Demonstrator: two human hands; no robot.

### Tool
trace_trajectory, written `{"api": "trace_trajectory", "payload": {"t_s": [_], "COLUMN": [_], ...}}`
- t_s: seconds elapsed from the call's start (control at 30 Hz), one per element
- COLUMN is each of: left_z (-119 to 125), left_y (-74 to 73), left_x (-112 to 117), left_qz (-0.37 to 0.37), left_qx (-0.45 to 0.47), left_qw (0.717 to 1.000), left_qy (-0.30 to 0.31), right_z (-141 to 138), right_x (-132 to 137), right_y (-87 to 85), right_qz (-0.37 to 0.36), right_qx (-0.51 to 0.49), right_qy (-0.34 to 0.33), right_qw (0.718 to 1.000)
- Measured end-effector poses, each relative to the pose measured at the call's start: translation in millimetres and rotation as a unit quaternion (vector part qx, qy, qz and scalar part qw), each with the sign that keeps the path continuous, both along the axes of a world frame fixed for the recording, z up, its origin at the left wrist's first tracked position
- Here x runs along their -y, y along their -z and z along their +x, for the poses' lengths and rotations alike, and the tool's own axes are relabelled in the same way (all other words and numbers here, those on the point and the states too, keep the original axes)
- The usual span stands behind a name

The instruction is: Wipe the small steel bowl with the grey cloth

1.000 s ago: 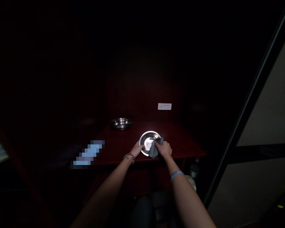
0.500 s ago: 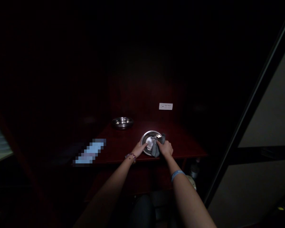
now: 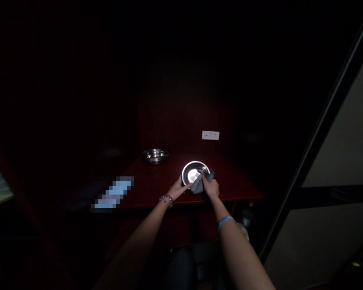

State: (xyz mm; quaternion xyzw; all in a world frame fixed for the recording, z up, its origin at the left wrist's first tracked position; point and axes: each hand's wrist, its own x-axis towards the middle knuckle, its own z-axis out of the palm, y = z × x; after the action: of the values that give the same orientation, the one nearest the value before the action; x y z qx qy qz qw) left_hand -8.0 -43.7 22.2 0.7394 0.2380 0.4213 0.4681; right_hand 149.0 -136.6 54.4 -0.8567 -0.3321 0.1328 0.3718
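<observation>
A shiny round metal bowl (image 3: 187, 170) is tilted toward me above the front part of the dark red desk (image 3: 157, 189). My left hand (image 3: 178, 189) grips its lower left rim, thumb on the inner side and the other fingers mostly hidden behind. A grey cloth (image 3: 197, 185) is bunched over the bowl's lower right rim. My right hand (image 3: 211, 187) is closed on the cloth and presses it against the bowl there. Farther back on the left of the desk sits a stack of similar metal bowls (image 3: 155, 156).
A white power socket (image 3: 210, 135) is set in the back panel. A pixelated bright rectangle (image 3: 113, 194) lies at the desk's left side. Below the desk's right end stands a bottle (image 3: 247, 217), dimly lit. My knee (image 3: 183, 268) is under the desk.
The bowl has shifted slightly up and turned in my hands. The cloth has moved from hanging inside the bowl to lying across its lower right rim.
</observation>
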Motion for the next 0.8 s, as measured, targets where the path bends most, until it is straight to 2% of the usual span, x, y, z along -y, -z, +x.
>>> {"api": "trace_trajectory", "payload": {"t_s": [0.13,0.37,0.57,0.8], "left_z": [0.5,5.1,2.8,1.2], "left_y": [-0.2,3.2,-2.2,-5.0], "left_x": [-1.9,-8.3,-2.7,0.0], "left_qz": [-0.017,-0.049,-0.032,-0.002], "left_qx": [-0.034,-0.016,-0.030,0.003], "left_qw": [0.999,0.999,0.999,1.000], "left_qy": [0.011,0.006,-0.008,-0.019], "right_z": [1.0,-0.8,-0.2,-1.2], "right_x": [-3.8,-6.1,-5.5,-3.2], "right_y": [3.3,4.5,7.4,8.3], "right_qz": [0.012,0.003,-0.001,0.008], "right_qx": [0.012,0.020,0.028,0.022], "right_qy": [-0.027,-0.057,-0.068,-0.084], "right_qw": [0.999,0.998,0.997,0.996]}}
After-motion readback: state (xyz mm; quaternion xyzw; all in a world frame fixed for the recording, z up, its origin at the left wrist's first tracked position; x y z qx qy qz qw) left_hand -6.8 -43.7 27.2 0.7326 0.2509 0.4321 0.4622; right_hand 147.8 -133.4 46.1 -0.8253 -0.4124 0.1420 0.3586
